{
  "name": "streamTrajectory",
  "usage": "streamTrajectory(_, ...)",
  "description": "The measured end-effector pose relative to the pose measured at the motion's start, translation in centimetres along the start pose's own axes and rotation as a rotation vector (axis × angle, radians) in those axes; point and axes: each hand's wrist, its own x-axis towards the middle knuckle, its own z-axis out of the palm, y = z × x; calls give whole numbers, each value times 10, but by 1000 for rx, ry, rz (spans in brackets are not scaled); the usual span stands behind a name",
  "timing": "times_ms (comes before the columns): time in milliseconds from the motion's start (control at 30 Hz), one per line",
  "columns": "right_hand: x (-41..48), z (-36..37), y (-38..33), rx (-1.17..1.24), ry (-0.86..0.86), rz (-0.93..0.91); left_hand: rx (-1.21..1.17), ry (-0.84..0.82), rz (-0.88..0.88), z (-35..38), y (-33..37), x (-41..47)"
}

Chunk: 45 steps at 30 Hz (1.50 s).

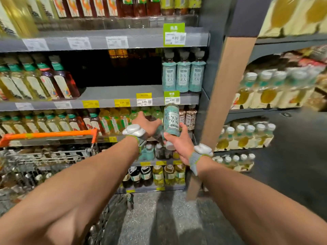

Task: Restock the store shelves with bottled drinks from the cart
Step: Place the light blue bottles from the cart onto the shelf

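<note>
Two bare forearms stretch from the bottom corners toward the middle of the frame, over a speckled grey floor. Each wrist carries a white device on a grey band. At lower left stands the cart, a wire basket with an orange handle; what lies inside it is too blurred to name. Just right of centre, the right hand grips a bottle with a pale teal label. The bottle is upside down, its white cap near the palm and its base pointing up toward the shelf edge above. The left hand reaches in from the left, its fingers running up to the side of that bottle. A darker blurred shape sits under them, and I cannot tell whether this hand is gripping anything or lying open. Behind the hands are the grey shelves, edged with white, yellow and green price tags. The middle shelf, at centre frame, has a wide dark gap. On the right end of it stand three upright bottles with the same teal label, directly above the held one. Left of the gap is a row of amber and red drinks. The shelves below and above are filled with yellow, green and brown drinks. A green sign hangs from the upper shelf edge. A brown slanting post divides this bay from another at right, where packs of yellow drinks with white caps sit blurred.
</note>
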Motion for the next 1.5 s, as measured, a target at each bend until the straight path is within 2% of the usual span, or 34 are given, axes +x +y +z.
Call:
streamTrajectory(233,10,-18,-8,-48,171,-63,-28,-80,79,17,27,12)
streamTrajectory(433,14,-16,-9,-83,285,-84,-88,-149,70,14,38,10)
streamTrajectory(500,19,-17,-12,-53,322,-57,-234,-194,-10,8,45,9)
streamTrajectory(567,25,-19,-17,8,333,-14,-495,-242,-148,4,49,11)
streamTrajectory(700,33,-22,-32,220,201,45,-894,-380,-350,-2,50,12)
streamTrajectory(833,40,-17,-44,292,182,19,-1048,-599,-417,-17,49,17)
streamTrajectory(967,44,-19,-50,71,283,-76,-1047,-705,-370,-28,43,27)
streamTrajectory(1167,46,-23,-61,-214,301,-214,-835,-821,-255,-34,41,27)
streamTrajectory(1300,46,-23,-71,-350,269,-347,-885,-898,-256,-32,43,23)
streamTrajectory(1400,44,-19,-77,-379,242,-340,-955,-892,-276,-31,43,27)
streamTrajectory(1500,49,-11,-84,-185,167,-313,-991,-827,-262,-30,41,34)
